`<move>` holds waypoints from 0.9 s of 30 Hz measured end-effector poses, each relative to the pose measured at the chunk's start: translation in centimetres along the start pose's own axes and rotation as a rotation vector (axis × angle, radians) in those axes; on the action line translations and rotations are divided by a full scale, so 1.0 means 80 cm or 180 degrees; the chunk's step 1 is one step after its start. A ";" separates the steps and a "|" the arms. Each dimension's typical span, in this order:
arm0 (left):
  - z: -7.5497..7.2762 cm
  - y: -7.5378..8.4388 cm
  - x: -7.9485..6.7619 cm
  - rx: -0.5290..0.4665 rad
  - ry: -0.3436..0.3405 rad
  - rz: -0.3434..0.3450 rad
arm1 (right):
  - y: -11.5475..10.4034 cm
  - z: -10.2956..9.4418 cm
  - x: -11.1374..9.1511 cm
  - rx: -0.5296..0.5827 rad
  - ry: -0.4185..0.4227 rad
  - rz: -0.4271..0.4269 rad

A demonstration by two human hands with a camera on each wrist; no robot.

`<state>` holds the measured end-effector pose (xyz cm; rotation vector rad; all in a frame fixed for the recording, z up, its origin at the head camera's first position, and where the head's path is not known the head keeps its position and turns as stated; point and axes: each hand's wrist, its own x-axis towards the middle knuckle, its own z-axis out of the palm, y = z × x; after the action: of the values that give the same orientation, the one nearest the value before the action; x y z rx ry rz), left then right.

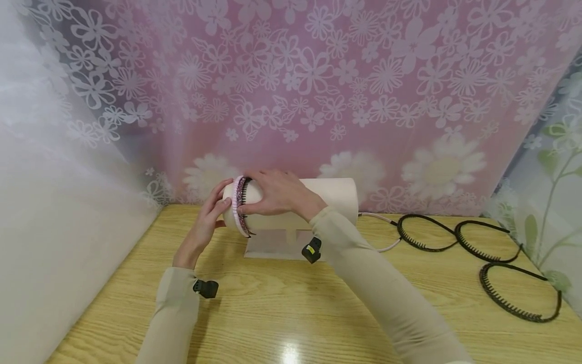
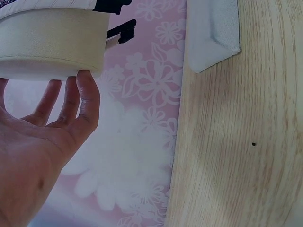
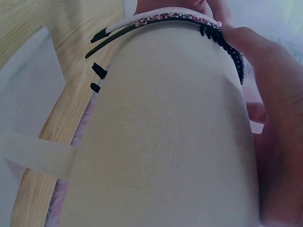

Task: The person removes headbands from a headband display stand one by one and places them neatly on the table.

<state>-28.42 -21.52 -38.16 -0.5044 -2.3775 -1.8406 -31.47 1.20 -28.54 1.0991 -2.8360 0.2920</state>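
A cream padded cylinder [image 1: 334, 197] lies sideways on a headband stand with a pale base [image 1: 268, 245]. Around its left end sit a pale pink headband [image 1: 235, 197] and, right beside it, a sparkly toothed headband [image 3: 175, 18]. My left hand [image 1: 206, 222] grips the cylinder's left end, thumb near the pink band and fingertips on the end's rim in the left wrist view. Reaching over the top, my right hand [image 1: 282, 194] holds the sparkly headband, its thumb against the toothed edge. Dark band tips [image 3: 97, 71] poke out below the cylinder.
Right of the stand, a pink headband [image 1: 386, 248] lies partly hidden behind it. Black toothed headbands [image 1: 420, 247] lie in a row beyond, with another [image 1: 514, 311] nearer the table's right edge. A flowered pink curtain [image 1: 318, 101] hangs directly behind the wooden table [image 1: 254, 313].
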 end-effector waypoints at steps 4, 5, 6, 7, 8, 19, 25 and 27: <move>0.000 0.000 -0.001 0.0009 0.0014 -0.0016 | -0.001 0.000 0.000 -0.0047 -0.0020 0.0033; 0.000 0.000 -0.002 0.0008 0.0018 -0.0016 | -0.001 0.000 0.000 -0.0065 -0.0013 0.0032; 0.001 -0.001 -0.002 0.0003 0.0027 -0.0015 | -0.001 0.000 0.000 -0.0083 -0.0008 0.0030; 0.001 -0.001 -0.002 -0.0002 0.0032 -0.0015 | -0.001 0.001 -0.001 -0.0096 -0.0003 0.0028; 0.001 -0.001 -0.002 -0.0007 0.0034 -0.0019 | -0.001 0.001 -0.001 -0.0100 0.0003 0.0023; 0.001 -0.005 -0.001 -0.0061 0.0058 -0.0023 | 0.002 -0.004 -0.005 -0.0068 -0.0048 0.0027; 0.001 -0.002 -0.001 -0.0081 0.0047 -0.0012 | 0.004 -0.004 -0.007 0.0003 -0.0069 0.0086; 0.002 -0.001 0.000 -0.0083 0.0046 -0.0011 | 0.006 -0.004 -0.007 0.0016 -0.0081 0.0104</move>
<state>-28.39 -21.43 -38.25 -0.4881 -2.3496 -1.8726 -31.34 1.97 -28.35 1.0659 -2.8795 0.2896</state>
